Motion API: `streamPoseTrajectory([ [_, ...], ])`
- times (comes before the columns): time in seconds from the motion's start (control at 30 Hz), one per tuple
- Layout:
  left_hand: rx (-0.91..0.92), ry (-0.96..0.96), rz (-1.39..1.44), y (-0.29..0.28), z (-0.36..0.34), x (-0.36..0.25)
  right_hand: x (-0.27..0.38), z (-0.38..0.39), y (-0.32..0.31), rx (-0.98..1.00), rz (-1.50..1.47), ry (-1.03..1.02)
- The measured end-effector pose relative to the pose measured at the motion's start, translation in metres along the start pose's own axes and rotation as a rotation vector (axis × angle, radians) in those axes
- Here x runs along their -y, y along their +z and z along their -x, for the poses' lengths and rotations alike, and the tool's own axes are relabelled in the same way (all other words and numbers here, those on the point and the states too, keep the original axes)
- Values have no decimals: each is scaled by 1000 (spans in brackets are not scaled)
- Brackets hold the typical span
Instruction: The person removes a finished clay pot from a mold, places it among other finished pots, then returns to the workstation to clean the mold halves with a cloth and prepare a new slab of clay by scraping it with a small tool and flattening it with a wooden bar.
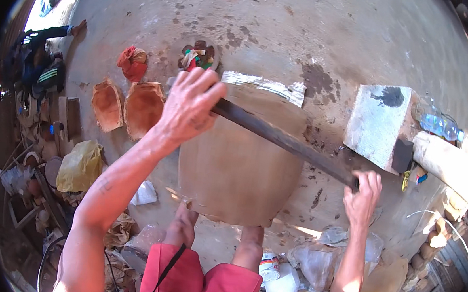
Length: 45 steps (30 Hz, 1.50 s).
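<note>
Straight dark bar [286, 139] slants over smooth brown slab [236, 175], left fingers [200, 81] and right fingers [371, 182] clamped around its ends.

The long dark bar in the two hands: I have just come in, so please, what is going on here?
The person's left grip and right grip hold a long, straight, dark bar near its ends. The left one is farther forward, so the bar slants across a wide, flat, brown slab. I cannot tell if they touch. A crumpled white strip lies along the slab's far edge. Two hollow orange-brown pieces lie to its left, a pale rectangular block to its right.
</note>
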<state>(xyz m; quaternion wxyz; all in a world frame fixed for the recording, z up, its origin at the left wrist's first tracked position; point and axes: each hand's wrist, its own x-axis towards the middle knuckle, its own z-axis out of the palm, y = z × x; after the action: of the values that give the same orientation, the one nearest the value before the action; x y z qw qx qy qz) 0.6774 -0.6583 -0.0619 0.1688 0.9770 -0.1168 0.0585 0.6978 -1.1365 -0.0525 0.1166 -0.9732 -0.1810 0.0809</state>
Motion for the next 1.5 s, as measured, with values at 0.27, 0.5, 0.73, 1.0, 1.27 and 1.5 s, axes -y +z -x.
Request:
streamPoseTrajectory([
  [0.27, 82, -292, -44, -8, 80, 116, 91, -113, 46, 77, 102, -122],
  [0.5, 92, -331, 53, 15, 84, 177, 121, -156, 68, 288, 111, -96],
  [0.73, 195, -339, 113, 20, 77, 207, 125, -176, 78, 388, 95, -54],
  [1.0, 307, -431, 145, 32, 93, 189, 123, -173, 71, 498, 104, 9],
  [1.27, 259, -398, 142, 39, 84, 170, 103, -158, 68, 446, 58, 36],
  [1.5, 221, -365, 123, 40, 83, 164, 106, -130, 74, 370, 64, 20],
])
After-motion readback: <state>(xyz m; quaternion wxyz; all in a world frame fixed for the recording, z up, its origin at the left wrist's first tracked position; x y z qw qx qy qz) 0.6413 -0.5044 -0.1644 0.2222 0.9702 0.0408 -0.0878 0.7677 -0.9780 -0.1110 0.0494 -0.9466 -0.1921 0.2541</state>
